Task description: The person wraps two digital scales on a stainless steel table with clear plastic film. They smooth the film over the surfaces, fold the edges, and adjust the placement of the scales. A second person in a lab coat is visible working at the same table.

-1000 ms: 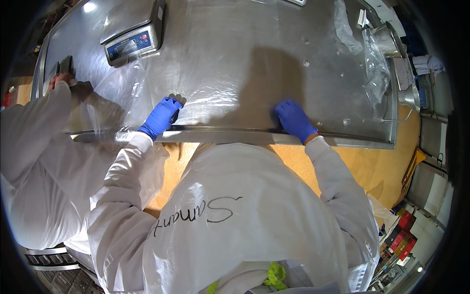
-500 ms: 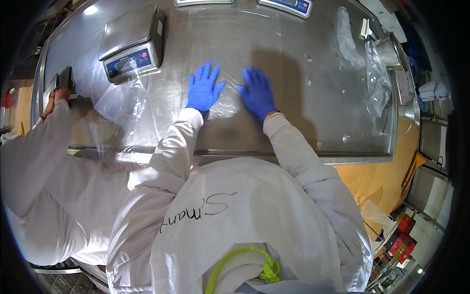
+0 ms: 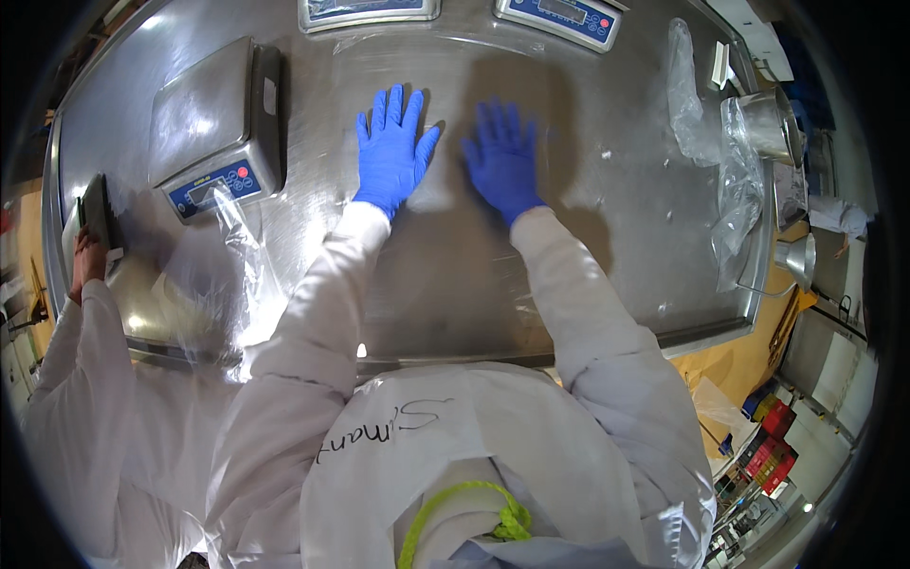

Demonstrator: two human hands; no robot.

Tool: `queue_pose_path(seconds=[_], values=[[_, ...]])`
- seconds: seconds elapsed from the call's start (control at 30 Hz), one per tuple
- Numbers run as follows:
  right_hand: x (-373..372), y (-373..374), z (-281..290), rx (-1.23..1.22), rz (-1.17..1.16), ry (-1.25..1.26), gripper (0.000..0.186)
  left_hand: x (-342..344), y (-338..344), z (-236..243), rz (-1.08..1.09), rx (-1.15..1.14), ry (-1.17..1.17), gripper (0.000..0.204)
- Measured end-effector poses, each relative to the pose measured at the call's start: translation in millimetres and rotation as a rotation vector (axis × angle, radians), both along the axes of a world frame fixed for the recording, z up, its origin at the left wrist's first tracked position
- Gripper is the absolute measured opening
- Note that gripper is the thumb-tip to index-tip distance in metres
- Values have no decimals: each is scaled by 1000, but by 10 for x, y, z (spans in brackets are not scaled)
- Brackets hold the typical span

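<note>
My left hand (image 3: 390, 152), in a blue glove, lies with fingers spread over the steel table (image 3: 436, 313). To its right, my right hand (image 3: 502, 156), gloved alike, is open too, palm down and slightly smeared by motion. Neither holds anything. Thin clear plastic film (image 3: 355, 43) shows faintly on the steel around and beyond my hands; how far it reaches under them I cannot tell. Left of my hands stands a steel bench scale (image 3: 204, 114) with a blue keypad. A crumpled clear plastic bag (image 3: 246, 270) lies in front of that scale.
Two more scales, one (image 3: 370, 9) at far centre and another (image 3: 564, 19) at far right, line the back. Clear bags (image 3: 687, 95) and a metal container (image 3: 768, 128) sit along the right edge. At far left, a co-worker's bare hands (image 3: 90, 258) touch a dark, flat object (image 3: 95, 209).
Both my hands have slid forward, away from me, over the table. They remain spread. The view has shifted, and the co-worker's hands still touch the dark object.
</note>
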State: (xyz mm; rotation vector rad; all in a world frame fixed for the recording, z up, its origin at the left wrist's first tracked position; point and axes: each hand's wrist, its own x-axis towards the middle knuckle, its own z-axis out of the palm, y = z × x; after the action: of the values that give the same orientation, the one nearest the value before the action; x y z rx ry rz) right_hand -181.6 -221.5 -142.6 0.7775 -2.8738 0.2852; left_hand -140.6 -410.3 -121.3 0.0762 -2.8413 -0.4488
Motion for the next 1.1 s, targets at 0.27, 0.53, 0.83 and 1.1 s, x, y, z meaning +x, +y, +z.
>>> queue_pose_path(seconds=[0.27,0.53,0.83,1.1], values=[[-616,1048,-220,196,-340,-62,54,277,-1259,-529,84,-57,58,58],[-2457,1394,205,-713,-550,121,51,-1137,-208,364,-64,375,174,46],[-4136,1930,342,-1029,-604,-682,39,-3472,443,324,-322,1115,-273,53],[-3281,1224,1018,-941,-360,-397,42,-3384,371,236,-110,1630,-272,32]])
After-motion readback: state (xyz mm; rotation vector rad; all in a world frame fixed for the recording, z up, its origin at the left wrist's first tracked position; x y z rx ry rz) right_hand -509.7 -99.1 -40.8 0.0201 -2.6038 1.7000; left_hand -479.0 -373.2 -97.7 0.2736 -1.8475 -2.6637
